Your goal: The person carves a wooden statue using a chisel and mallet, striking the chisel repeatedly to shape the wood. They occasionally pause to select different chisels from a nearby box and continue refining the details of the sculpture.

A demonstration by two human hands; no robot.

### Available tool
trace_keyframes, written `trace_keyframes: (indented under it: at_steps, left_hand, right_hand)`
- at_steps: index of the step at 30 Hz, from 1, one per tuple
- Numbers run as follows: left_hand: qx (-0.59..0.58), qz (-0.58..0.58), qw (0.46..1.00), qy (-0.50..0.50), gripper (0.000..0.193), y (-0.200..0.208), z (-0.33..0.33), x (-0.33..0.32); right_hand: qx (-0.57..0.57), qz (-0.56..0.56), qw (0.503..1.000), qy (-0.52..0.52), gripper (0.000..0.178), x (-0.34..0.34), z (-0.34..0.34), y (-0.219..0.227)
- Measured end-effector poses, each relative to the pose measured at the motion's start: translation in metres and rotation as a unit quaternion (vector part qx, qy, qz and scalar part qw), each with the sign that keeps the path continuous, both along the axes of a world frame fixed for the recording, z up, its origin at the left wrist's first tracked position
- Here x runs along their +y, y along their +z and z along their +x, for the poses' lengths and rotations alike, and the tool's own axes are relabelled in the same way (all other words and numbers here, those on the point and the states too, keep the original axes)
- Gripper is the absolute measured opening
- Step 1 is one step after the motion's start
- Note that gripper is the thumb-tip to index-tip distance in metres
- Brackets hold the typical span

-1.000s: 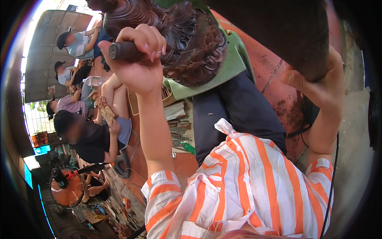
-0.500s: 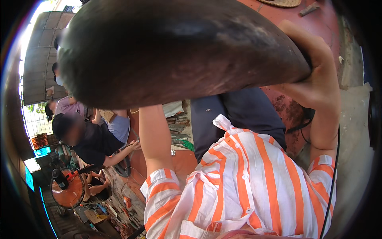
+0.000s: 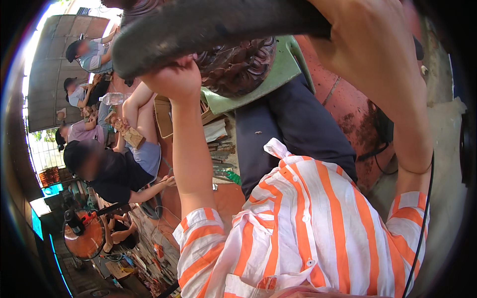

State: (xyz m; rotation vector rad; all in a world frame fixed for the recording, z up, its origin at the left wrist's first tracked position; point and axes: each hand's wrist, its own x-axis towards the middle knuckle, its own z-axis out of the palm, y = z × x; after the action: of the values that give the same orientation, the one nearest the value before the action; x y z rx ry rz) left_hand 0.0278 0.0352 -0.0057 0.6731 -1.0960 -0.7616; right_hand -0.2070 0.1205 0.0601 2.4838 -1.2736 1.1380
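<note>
A large, dark, smooth-surfaced rounded piece [image 3: 218,31] is held up across the top of the view, seen nearly edge-on; its exact kind does not show. My left hand [image 3: 175,79] is closed on its lower edge near the left end. At the other end my right hand [image 3: 365,22] grips it, with the fingers mostly hidden behind it and the upper frame edge. Below and behind the piece, a dark brown wood carving [image 3: 238,72] with scroll-like relief rests on a green plastic chair [image 3: 293,52] beyond my knees.
At left, a person in black [image 3: 112,166] sits close by with a pale carved wood block [image 3: 133,136]. More seated people are farther off. A clear bottle [image 3: 114,98], a cardboard box [image 3: 163,116], a row of chisel-like tools [image 3: 223,158] and a round fan [image 3: 84,238] lie or stand there.
The dark piece has tilted from its broad face to a thin edge and risen, uncovering the carving, the green chair and my left hand. My right hand has moved up and inward.
</note>
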Motion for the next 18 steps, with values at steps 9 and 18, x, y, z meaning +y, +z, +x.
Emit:
trace_keyframes:
  at_steps: [9, 18]
  left_hand:
    - [-0.042, -0.102, 0.961, -0.253, 0.055, 0.010, 0.006, -0.006]
    - [0.039, 0.018, 0.992, -0.120, 0.055, 0.005, -0.013, 0.009]
  right_hand:
    - [-0.006, 0.025, 1.000, 0.006, 0.033, -0.003, 0.003, 0.011]
    - [-0.020, -0.052, 0.997, 0.052, 0.035, -0.004, -0.001, 0.001]
